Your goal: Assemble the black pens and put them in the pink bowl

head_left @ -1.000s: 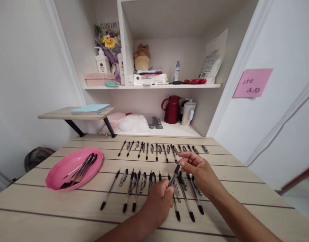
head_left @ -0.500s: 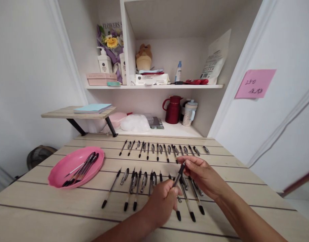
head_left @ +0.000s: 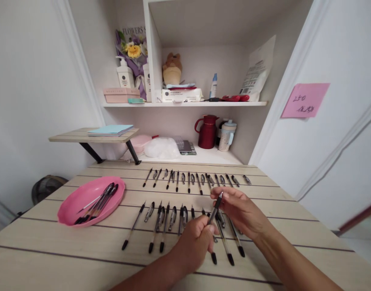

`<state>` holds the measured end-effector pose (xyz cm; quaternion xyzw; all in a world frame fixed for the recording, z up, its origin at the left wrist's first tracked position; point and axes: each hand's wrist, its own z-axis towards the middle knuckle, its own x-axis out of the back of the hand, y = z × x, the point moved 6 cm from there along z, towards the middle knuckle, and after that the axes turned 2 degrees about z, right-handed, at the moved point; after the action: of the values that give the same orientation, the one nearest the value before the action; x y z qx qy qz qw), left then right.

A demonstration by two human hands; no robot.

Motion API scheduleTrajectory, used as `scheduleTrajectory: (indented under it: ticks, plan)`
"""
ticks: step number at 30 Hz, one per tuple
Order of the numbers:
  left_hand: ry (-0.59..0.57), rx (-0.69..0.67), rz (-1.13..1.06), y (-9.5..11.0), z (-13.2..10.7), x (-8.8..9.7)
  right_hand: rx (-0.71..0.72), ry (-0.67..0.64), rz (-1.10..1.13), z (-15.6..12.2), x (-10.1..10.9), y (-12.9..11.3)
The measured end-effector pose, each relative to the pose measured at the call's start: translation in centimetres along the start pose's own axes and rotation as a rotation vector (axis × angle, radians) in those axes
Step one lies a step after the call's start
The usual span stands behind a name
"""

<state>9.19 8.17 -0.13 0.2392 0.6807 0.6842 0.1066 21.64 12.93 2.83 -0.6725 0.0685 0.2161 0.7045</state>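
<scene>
Over the near row of disassembled pens, the left hand grips the gel pen by its barrel, tip toward one o'clock, apparently steadying it for the right hand at two o'clock, whose grasp I cannot tell.

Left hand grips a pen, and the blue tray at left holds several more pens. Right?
Wrong on colour only: the head view shows the tray is pink. The left hand does grip a pen, and the tray at left holds several more pens.
</scene>
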Motion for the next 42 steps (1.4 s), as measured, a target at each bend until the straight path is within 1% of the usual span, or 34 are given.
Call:
scheduleTrajectory:
  ticks: [3, 5, 8, 13, 16, 18, 22, 26, 30, 35, 39, 42]
  plan:
    - [-0.004, -0.004, -0.003, 0.0, 0.0, 0.0, 0.045, 0.061, -0.053, 0.1, 0.5, -0.1]
    - [-0.003, -0.011, -0.015, 0.0, 0.0, -0.1, 0.048, 0.035, -0.046, 0.1, 0.2, -0.1]
    - [-0.001, -0.010, -0.021, 0.0, 0.0, -0.1, -0.005, -0.039, 0.012, 0.1, -0.3, 0.1]
    - [-0.007, 0.003, -0.017, -0.3, 0.1, -0.1, 0.030, -0.005, -0.017, 0.1, 0.1, 0.0]
    - [-0.011, 0.017, -0.019, -0.5, 0.2, 0.0, -0.019, -0.062, 0.012, 0.1, -0.1, 0.3]
    - [-0.012, 0.024, -0.012, -0.5, 0.2, 0.0, -0.030, -0.074, 0.026, 0.1, -0.1, 0.4]
    - [-0.005, 0.024, 0.011, -0.4, 0.3, 0.0, 0.002, -0.022, -0.010, 0.2, 0.3, 0.4]
    - [0.007, 0.021, 0.013, -0.4, 0.4, 0.1, -0.054, -0.063, 0.028, 0.3, 0.1, 0.9]
    - [0.017, 0.013, 0.042, -0.4, 0.4, 0.2, 0.024, -0.002, -0.011, 0.5, 0.7, 0.7]
    - [0.018, 0.025, 0.039, -0.7, 0.5, 0.2, -0.042, -0.072, 0.072, 0.5, 0.3, 1.1]
    - [0.023, 0.020, 0.068, -0.9, 0.6, 0.3, -0.007, 0.003, 0.020, 0.8, 1.1, 1.1]
    - [0.046, 0.019, 0.072, -1.1, 0.7, 0.4, -0.032, 0.000, 0.012, 0.9, 1.1, 1.3]
